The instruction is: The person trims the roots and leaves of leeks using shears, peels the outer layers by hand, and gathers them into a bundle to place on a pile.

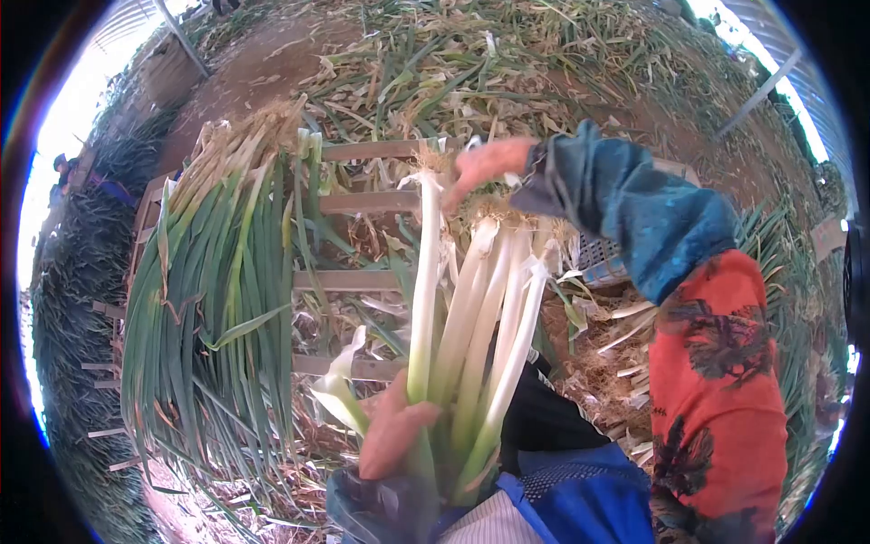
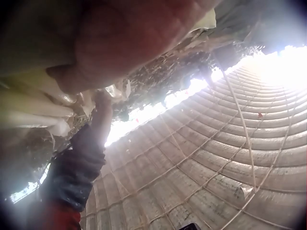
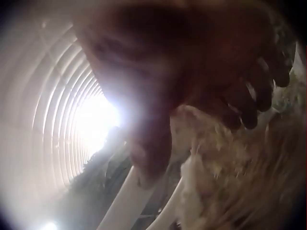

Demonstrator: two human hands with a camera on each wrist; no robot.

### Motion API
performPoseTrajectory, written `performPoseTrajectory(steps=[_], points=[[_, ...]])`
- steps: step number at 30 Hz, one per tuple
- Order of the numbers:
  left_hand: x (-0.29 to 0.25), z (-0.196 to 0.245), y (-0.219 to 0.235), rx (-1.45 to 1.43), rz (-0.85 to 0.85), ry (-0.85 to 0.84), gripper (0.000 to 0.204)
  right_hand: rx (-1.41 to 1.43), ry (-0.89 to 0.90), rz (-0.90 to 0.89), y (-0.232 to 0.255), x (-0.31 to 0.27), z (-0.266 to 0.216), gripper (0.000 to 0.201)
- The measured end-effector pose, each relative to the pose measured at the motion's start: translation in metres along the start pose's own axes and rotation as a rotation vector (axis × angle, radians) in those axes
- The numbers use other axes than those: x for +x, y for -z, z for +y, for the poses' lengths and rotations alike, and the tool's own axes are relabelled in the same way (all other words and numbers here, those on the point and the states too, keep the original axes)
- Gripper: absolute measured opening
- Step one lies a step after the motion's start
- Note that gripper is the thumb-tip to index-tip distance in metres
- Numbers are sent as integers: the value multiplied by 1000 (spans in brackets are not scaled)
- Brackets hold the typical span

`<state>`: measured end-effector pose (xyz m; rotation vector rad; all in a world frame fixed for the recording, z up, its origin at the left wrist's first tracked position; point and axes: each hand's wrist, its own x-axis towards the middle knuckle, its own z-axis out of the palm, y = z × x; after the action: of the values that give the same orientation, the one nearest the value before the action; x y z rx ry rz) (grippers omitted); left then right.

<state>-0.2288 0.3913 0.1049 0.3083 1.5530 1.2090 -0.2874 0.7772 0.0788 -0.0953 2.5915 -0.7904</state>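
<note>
My left hand (image 1: 394, 431) grips a bunch of leeks (image 1: 476, 313) low on their pale green stalks, with the white shanks and roots upward. One leek (image 1: 422, 272) stands apart at the left of the bunch, under the left thumb. By its root end is my right hand (image 1: 489, 165), blurred in the head view. In the right wrist view the right thumb (image 3: 152, 153) overlaps a white shank (image 3: 125, 199), while the other fingers (image 3: 261, 91) are spread beside the roots. A peeled-back leaf (image 1: 340, 394) juts out left of the left hand.
A large pile of leeks (image 1: 217, 263) lies on a slatted wooden rack (image 1: 367, 202) at the left. Leaf scraps (image 1: 435, 82) cover the ground behind. A crate (image 1: 602, 257) stands right of the bunch, and loose white stalks (image 1: 634, 326) lie nearer. Ribbed sheeting (image 2: 201, 163) arches overhead.
</note>
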Motion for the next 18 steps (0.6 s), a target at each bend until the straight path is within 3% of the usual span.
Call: performPoseTrajectory(steps=[2, 3, 6, 8, 10, 12, 15, 17, 18], points=[[0, -2, 0, 50, 5, -14, 50, 211, 350, -108, -36, 26, 27, 20], [0, -4, 1, 67, 5, -14, 51, 250, 366, -94, -65, 59, 55, 18], [-4, -3, 0, 62, 18, -14, 51, 137, 63, 128, -56, 46, 25, 18], [-3, -1, 0, 74, 27, -15, 51, -468, -129, 349, -27, 44, 17, 18], [-3, -4, 1, 118, 36, -4, 51, -250, -428, 745, 1, 32, 25, 22], [0, -9, 3, 120, 34, -16, 50, -342, -449, 726, 41, 21, 54, 31], [0, -4, 1, 55, -5, -17, 48, -355, -270, 379, 40, 6, 31, 41], [1, -1, 0, 25, -19, -23, 48, -145, -285, -16, 15, 2, -14, 49], [2, -5, -1, 24, -13, -27, 48, 116, -157, -21, -10, 0, -11, 47]])
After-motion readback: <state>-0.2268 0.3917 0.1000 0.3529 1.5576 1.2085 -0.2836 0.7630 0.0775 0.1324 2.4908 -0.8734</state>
